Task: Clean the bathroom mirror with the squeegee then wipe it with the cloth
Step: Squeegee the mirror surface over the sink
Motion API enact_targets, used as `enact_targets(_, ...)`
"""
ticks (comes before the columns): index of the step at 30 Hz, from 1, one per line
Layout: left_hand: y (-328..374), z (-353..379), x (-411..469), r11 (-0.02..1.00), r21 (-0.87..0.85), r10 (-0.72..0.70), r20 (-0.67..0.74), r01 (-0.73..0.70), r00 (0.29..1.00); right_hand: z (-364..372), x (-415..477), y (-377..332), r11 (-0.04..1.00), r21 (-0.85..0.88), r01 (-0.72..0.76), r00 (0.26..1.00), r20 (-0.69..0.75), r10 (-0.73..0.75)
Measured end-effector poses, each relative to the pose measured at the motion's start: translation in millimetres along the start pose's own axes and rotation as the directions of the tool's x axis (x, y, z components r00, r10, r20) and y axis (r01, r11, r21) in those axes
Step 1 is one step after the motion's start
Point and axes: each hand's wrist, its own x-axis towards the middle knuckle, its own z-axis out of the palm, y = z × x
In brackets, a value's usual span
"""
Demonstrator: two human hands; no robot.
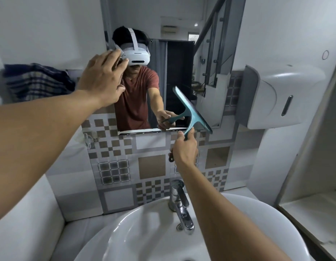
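Head view: the squeegee (191,112) is gripped by the right hand (185,147) at the mirror (182,59)'s lower right corner, blade slanting up-left; the left hand (102,80), fingers spread, is pressed near the left edge.

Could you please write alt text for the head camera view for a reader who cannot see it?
A person's right hand holds a teal squeegee tilted against the lower right of a bathroom mirror, while the open left hand rests flat on its left edge. Below are a white sink and chrome tap.
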Motion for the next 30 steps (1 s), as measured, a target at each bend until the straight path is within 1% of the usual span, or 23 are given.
enact_targets(3, -3.9, -0.9, 0.3, 1.0, 0.008, 0.015, 0.011, -0.015, 1.0, 6.6, -3.7, -0.2, 0.997, 0.082, -0.011, 1.0, 0.008, 0.01)
enact_targets(9, -7.6, 1.3, 1.2, 0.998, 0.047, 0.038, -0.012, -0.037, 0.999, 27.6, -18.8, 0.1, 0.985, 0.168, -0.038, 0.999, 0.033, 0.033)
enact_targets(13, -11.6, -2.2, 3.1, 0.996, 0.068, 0.051, -0.017, -0.05, 0.999, 49.9, -35.5, 17.5, 0.994, 0.103, -0.021, 0.997, 0.07, 0.014)
enact_targets(16, -14.7, -3.7, 3.9, 0.996, 0.066, 0.06, -0.008, -0.06, 0.998, 57.8, -48.7, 29.5, 0.996, 0.091, 0.019, 0.995, 0.094, -0.028)
enact_targets(23, -16.8, -5.0, 4.2, 0.996, 0.078, 0.043, 0.001, -0.043, 0.999, 75.7, -61.1, 30.9, 0.998, 0.055, -0.002, 0.996, 0.092, -0.003)
enact_targets(25, -17.6, -5.7, 4.7, 0.995, 0.082, 0.047, 0.006, -0.048, 0.999, 77.4, -66.8, 35.9, 0.999, 0.033, 0.028, 0.993, 0.115, -0.031)
enact_targets(28, -17.1, -6.6, 4.3, 0.996, 0.077, 0.041, 0.008, -0.041, 0.999, 80.9, -84.9, 42.3, 0.994, -0.023, 0.106, 0.976, 0.192, -0.099)
enact_targets(30, -15.4, -6.0, 3.0, 0.996, 0.078, 0.036, 0.006, -0.036, 0.999, 84.1, -92.8, 45.2, 0.992, -0.035, 0.119, 0.972, 0.208, -0.109)
